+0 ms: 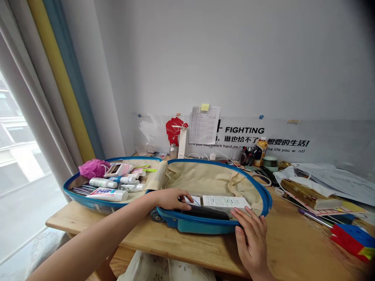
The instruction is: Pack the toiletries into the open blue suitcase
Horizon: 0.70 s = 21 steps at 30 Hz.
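Observation:
An opened suitcase (pixel 216 228) with a blue rim and beige lining lies on the desk. In its right half, along the near wall, is a long black object (pixel 209 212) whose exact kind I cannot make out. My left hand (pixel 170 199) has its fingers curled over the left end of that object. Fingers apart, my right hand (pixel 252 232) rests on the near right rim, its fingertips reaching inside. Behind the black object sits a white printed box (pixel 225 201), and a smaller white item (pixel 193 200) lies near my left fingertips.
The suitcase's left half holds a pink bath puff (pixel 93 168), a white tube (pixel 108 194) and several small bottles. Right of the suitcase, the wooden desk (pixel 288 242) carries papers (pixel 334 185), a colourful puzzle cube (pixel 351 239) and an orange bottle (pixel 259 152). A wall stands behind.

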Each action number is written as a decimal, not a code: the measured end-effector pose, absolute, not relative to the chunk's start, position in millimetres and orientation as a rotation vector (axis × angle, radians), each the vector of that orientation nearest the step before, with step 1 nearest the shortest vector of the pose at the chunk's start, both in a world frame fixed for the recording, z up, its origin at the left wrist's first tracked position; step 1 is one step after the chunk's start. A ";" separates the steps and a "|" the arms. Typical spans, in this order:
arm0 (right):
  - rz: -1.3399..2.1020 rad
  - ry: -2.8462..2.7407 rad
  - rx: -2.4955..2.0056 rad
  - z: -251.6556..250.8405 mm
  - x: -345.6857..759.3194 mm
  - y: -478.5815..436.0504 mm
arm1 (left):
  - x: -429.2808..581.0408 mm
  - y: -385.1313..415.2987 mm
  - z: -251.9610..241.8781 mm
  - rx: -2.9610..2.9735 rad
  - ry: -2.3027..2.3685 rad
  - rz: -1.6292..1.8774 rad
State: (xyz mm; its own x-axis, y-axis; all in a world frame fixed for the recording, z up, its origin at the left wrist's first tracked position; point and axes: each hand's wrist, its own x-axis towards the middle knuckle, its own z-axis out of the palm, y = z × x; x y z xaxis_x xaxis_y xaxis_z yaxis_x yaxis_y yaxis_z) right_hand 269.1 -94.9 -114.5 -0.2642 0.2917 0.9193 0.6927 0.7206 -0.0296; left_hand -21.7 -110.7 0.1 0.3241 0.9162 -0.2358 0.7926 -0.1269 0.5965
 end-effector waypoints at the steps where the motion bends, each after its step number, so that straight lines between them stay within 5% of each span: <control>1: -0.472 -1.850 -0.762 -114.4 269.0 -95.0 | -20.6 -109.9 0.0 1.977 1.491 0.203; 21: -0.472 -1.853 -0.749 -111.8 270.1 -95.5 | 7.4 -102.1 1.1 2.370 1.548 -0.186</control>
State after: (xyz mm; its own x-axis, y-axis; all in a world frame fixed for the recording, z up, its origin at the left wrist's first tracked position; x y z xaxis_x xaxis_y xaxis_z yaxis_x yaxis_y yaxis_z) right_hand 270.1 -95.5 -111.8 -0.2691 0.2784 0.9220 0.6856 0.7277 -0.0197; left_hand 7.4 -102.1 1.1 0.4096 0.8711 -0.2709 0.9105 -0.3720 0.1806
